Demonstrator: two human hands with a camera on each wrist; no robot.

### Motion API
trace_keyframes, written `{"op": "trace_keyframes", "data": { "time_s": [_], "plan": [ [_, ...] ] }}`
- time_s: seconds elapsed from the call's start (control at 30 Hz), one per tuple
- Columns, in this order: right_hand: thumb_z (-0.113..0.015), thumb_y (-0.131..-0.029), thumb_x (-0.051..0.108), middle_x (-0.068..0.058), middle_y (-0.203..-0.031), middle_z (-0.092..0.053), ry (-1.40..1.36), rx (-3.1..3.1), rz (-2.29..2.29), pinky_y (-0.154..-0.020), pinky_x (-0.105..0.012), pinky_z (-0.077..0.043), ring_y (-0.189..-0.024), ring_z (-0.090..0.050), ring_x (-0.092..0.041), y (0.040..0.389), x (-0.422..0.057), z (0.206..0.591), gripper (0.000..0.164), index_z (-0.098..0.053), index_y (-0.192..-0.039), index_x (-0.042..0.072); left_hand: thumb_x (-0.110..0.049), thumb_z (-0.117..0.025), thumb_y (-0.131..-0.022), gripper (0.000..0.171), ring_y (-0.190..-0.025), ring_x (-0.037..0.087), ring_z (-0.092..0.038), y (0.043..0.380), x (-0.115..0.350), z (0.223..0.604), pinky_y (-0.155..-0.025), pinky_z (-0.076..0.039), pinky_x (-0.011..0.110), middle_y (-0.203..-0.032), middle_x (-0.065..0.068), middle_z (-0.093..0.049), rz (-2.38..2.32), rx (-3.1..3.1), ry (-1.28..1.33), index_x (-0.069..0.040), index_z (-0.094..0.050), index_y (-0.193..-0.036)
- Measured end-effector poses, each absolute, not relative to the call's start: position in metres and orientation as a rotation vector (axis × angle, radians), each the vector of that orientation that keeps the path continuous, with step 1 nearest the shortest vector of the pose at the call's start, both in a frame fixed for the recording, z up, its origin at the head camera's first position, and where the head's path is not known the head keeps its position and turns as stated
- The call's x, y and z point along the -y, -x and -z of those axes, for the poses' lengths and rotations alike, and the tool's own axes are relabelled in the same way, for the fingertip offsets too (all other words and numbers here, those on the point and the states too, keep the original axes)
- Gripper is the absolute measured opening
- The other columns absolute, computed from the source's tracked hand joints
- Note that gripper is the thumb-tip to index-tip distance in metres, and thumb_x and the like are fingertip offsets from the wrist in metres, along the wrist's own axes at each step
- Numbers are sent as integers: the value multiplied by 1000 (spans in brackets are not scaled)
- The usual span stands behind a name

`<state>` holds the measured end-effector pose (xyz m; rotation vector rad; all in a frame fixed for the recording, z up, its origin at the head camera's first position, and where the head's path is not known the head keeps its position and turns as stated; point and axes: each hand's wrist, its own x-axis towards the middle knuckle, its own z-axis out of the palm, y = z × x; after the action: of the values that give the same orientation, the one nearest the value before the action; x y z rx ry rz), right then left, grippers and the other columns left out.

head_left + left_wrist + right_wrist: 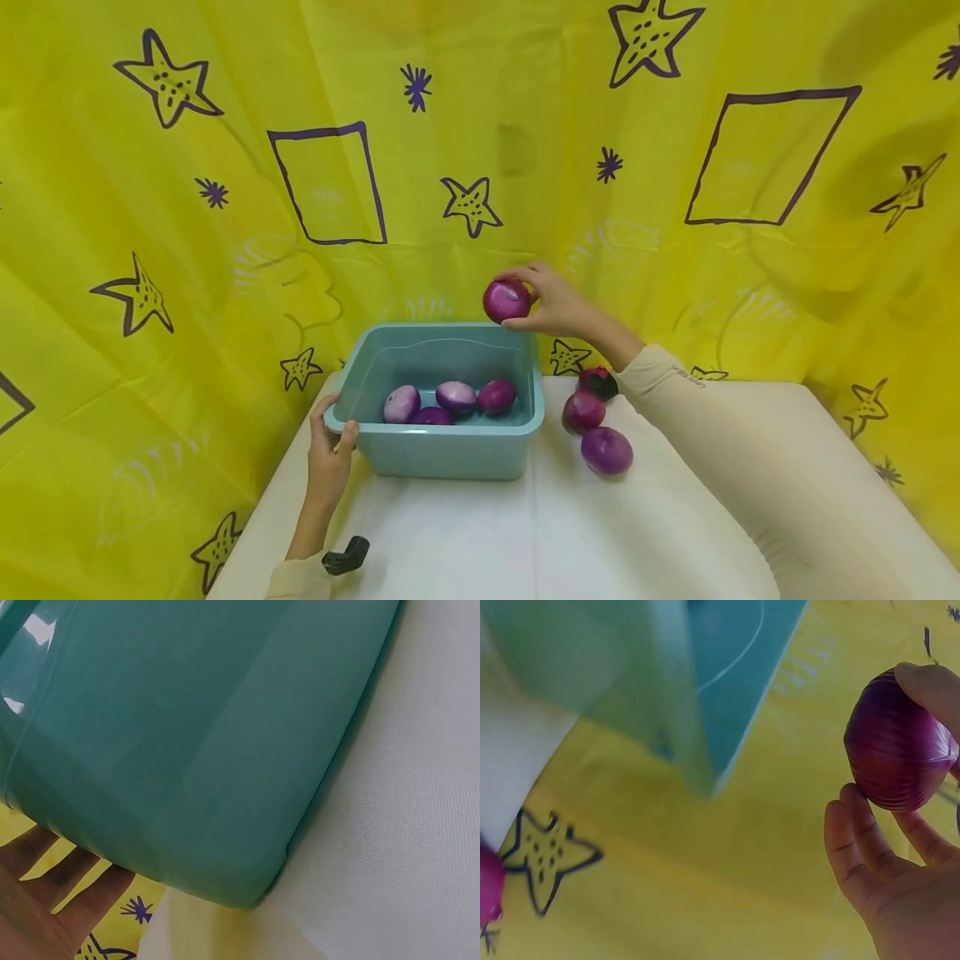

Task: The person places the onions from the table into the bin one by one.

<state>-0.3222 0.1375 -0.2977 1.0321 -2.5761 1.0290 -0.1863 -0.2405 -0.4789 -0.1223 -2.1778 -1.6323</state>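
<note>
My right hand (pixel 558 304) pinches a red onion (pixel 505 302) between thumb and fingers, up above the back right corner of a teal plastic bin (pixel 457 454). In the right wrist view the glossy purple onion (pixel 896 746) sits between the thumb and fingertips. Several more onions lie on the bin's floor, among them a pale purple onion (pixel 402 404) and a darker onion (pixel 497 397). At the bin's front left corner my left hand (pixel 328 462) holds the rim, with the thumb at the front and the fingers along the outer side wall.
Right of the bin, a purple onion (pixel 607 451), a redder onion (pixel 583 412) and another onion (pixel 592 379), partly dark, lie in a line on the white-covered table (pixel 465 542). Behind the table hangs a yellow curtain (pixel 465 100) with drawn stars and frames.
</note>
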Motion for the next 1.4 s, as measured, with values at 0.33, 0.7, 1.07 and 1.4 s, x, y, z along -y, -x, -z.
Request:
{"op": "trace_keyframes", "data": {
  "time_s": [0.33, 0.7, 1.07, 1.4],
  "plan": [
    [-89, -76, 23, -15, -133, -58, -1126, 2692, -929, -94, -43, -57, -122, -53, -31, 328, -80, 305, 71, -59, -140, 14, -15, -50, -105, 56, -138, 56, -38, 186, 240, 479, -104, -38, 70, -159, 25, -29, 1638, 2170, 140, -16, -25, -154],
    [-90, -78, 21, -10, -131, -57, -1199, 2849, -896, -97, -40, -56, -123, -52, -26, 328, -47, 329, 70, -56, -138, 21, -16, -51, -104, 55, -139, 54, -38, 187, 241, 481, -106, -37, 70, -160, 24, -30, 1608, 2176, 128, -15, -26, -154],
    [-89, -79, 16, -7, -130, -57, -1236, 2897, -919, -94, -38, -57, -119, -55, -24, 323, -38, 335, 65, -57, -135, 21, -19, -51, -105, 55, -141, 52, -37, 189, 241, 482, -108, -36, 70, -160, 22, -30, 1623, 2186, 109, -17, -26, -154],
    [-84, -86, 27, -17, -147, -47, -1248, 2979, -875, -109, -49, -46, -130, -49, -31, 319, -38, 333, 78, -45, -153, 23, -20, -51, -105, 56, -141, 54, -36, 187, 240, 481, -107, -34, 70, -160, 24, -29, 1617, 2191, 108, -17, -25, -154]
  ]
}}
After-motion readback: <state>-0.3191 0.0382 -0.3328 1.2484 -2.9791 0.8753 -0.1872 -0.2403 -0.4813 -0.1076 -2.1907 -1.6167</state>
